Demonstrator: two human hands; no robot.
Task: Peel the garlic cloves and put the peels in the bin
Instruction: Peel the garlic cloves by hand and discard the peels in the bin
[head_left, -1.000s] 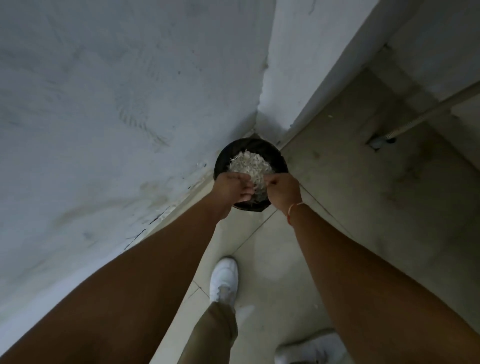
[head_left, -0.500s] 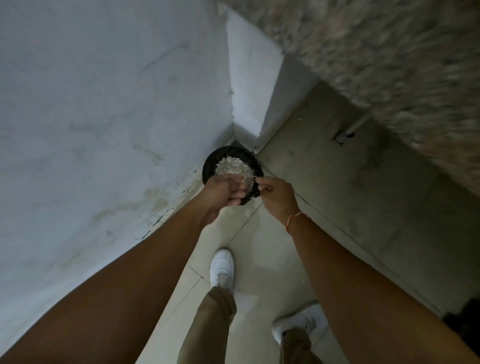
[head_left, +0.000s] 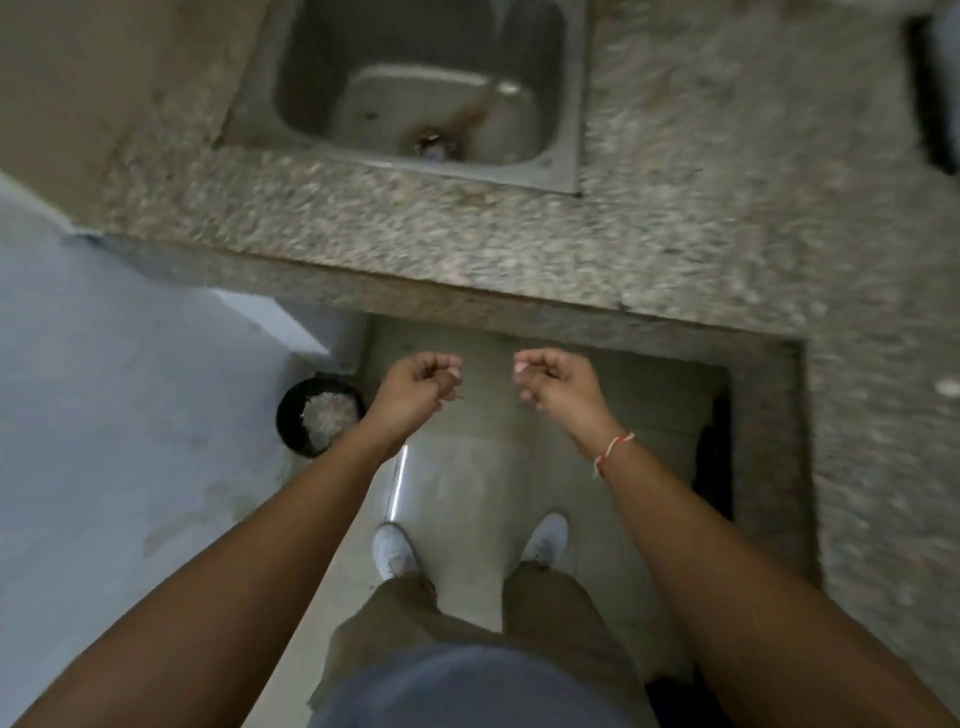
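The black round bin (head_left: 289, 422) stands on the floor at the left, against the wall, under the counter's edge. A heap of pale garlic peels (head_left: 328, 419) fills it. My left hand (head_left: 420, 387) hovers just right of the bin, fingers curled in, with nothing visible in it. My right hand (head_left: 560, 383) is level with it further right, fingers also curled and holding nothing that I can see. A red and white thread circles the right wrist. No garlic cloves are in view.
A speckled stone countertop (head_left: 675, 244) runs across the top and down the right side. A steel sink (head_left: 569, 156) is set into it. A pale wall (head_left: 104, 415) closes the left. My white shoes (head_left: 395, 551) stand on the tiled floor.
Both hands have left the bin's mouth and drawn apart to its right. My view has swung up and right, so the counter and sink now show and the bin sits at the left.
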